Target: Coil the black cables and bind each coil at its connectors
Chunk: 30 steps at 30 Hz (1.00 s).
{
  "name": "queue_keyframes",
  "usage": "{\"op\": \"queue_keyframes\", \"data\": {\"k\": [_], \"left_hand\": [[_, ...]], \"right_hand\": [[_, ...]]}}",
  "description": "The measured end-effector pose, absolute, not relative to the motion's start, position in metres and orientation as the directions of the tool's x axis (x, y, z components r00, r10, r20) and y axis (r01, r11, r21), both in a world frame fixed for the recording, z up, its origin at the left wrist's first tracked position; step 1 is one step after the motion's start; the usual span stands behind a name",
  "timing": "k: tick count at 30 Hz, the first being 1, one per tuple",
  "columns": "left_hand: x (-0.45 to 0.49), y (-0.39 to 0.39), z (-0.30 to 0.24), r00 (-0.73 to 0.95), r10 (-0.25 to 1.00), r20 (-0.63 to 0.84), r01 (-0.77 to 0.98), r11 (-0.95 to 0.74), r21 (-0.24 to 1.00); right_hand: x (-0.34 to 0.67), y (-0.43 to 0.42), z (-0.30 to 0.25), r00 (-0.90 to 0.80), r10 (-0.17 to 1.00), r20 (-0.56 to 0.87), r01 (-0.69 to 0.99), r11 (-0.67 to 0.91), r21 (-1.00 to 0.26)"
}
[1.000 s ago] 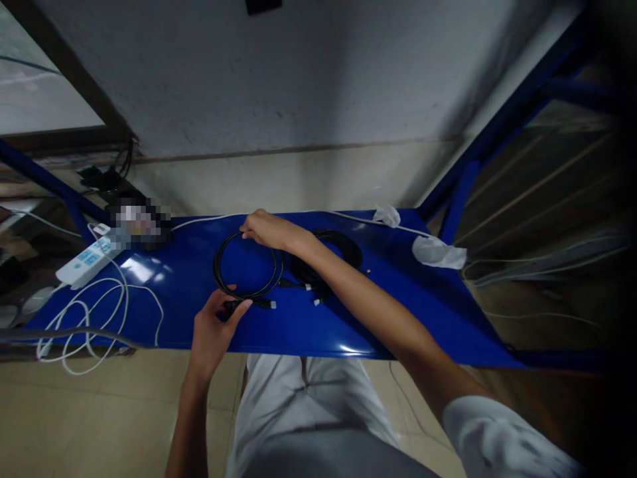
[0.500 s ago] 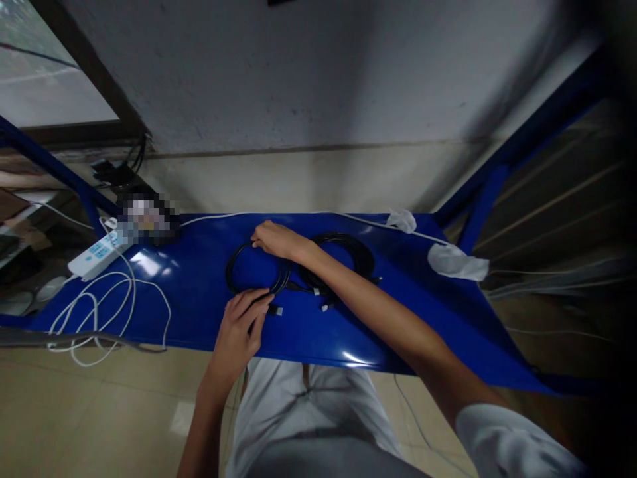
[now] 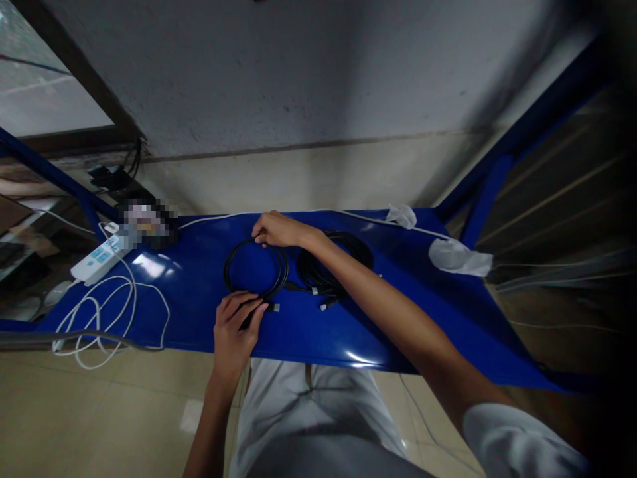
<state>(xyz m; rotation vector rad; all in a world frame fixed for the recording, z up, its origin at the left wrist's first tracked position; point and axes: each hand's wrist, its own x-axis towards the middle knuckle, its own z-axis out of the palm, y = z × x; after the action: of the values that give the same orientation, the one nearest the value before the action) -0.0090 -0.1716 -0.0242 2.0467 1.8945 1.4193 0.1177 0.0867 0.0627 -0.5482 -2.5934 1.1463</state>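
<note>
A black cable (image 3: 226, 271) lies in a round coil on the blue table (image 3: 298, 338). At the coil's near side, my left hand (image 3: 236, 322) pinches it between thumb and fingers, beside a metal-tipped plug (image 3: 273, 307). My right hand (image 3: 273, 229) reaches across and grips the far side of the same coil with its fingertips. Just right of it sits a thicker coil of black cable (image 3: 355, 249), partly covered by my right forearm. Plug ends (image 3: 328, 303) of that cable stick out toward me.
On the left are a white power strip (image 3: 102, 257) and a loose tangle of white cord (image 3: 132, 292) hanging over the front edge. Crumpled white plastic (image 3: 458, 257) lies at the right. Blue frame posts (image 3: 490, 192) rise at both sides, with a wall behind.
The coil shows a rounder loop, and my right hand has turned slightly at its far side. My left hand stays at the near side. The view has shifted a little.
</note>
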Motion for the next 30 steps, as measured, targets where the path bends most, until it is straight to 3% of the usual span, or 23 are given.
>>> {"op": "queue_keyframes", "data": {"k": [10, 24, 30], "left_hand": [[-0.033, -0.18, -0.025, -0.018, 0.887, 0.461, 0.733, -0.302, 0.609], [-0.054, -0.178, -0.031, 0.175, 0.844, 0.508, 0.76, -0.444, 0.475], [-0.051, -0.179, -0.023, 0.158, 0.835, 0.526, 0.762, -0.443, 0.473]], "right_hand": [[0.119, 0.099, 0.053, -0.84, 0.521, 0.152, 0.27, 0.645, -0.715], [0.122, 0.103, 0.044, -0.828, 0.555, 0.078, 0.32, 0.582, -0.747], [0.12, 0.103, 0.041, -0.829, 0.554, 0.08, 0.351, 0.625, -0.697]]}}
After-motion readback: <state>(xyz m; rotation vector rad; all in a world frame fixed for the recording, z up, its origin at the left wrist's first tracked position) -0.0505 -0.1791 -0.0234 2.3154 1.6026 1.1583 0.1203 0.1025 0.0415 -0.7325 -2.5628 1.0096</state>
